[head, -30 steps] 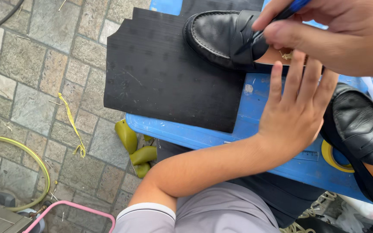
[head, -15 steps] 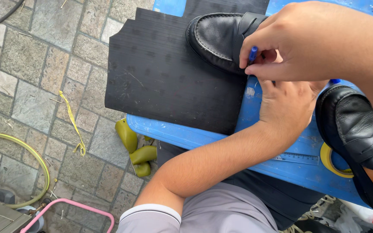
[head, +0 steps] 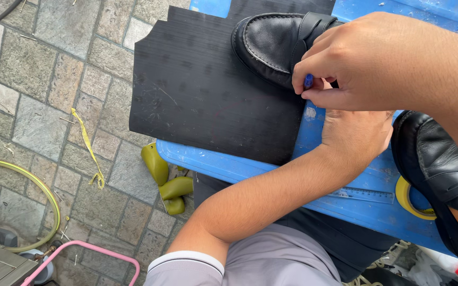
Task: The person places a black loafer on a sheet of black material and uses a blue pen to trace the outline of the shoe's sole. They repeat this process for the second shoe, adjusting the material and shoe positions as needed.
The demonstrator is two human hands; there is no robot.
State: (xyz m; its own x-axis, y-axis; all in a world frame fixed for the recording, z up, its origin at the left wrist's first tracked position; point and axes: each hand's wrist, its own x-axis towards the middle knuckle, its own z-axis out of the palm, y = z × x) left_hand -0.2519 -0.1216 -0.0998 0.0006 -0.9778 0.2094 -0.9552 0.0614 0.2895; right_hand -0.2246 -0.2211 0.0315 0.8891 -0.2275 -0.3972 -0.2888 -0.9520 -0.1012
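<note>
**Desk:** What did you have nearest the camera?

**Operator:** On my feed, the left forearm came up from the grey sleeve and ended in the left hand (head: 357, 139), which lay on the blue board (head: 223, 164). The other hand covered its fingers, so I could not tell whether they were spread or curled. Just right of that hand sat a clear ruler (head: 364, 195) and a yellow tape roll (head: 410, 198), the roll partly under a second black shoe (head: 441, 169).

**Desk:** And the right hand?

**Operator:** The right hand (head: 367, 66) was just above the left one, closed in a pinch around a blue pen (head: 308, 81). Only a short blue stub showed between thumb and forefinger. The pen sat right at the edge of the black loafer (head: 274, 45), by its strap; I could not say whether the tip touched the leather.

**Desk:** Where was the loafer?

**Operator:** Directly left of the right hand, toe pointing away from it, standing on a black ribbed rubber sheet (head: 208, 95). The sheet spread left of both hands and overhung the board's edge.

**Desk:** Farther out?

**Operator:** Well left of the hands, on the stone paving (head: 43, 69), were three olive-green pieces (head: 165, 177) under the board, a yellow strip (head: 88, 145), a yellow-green hose (head: 33, 185) and a pink frame (head: 88, 254).
</note>
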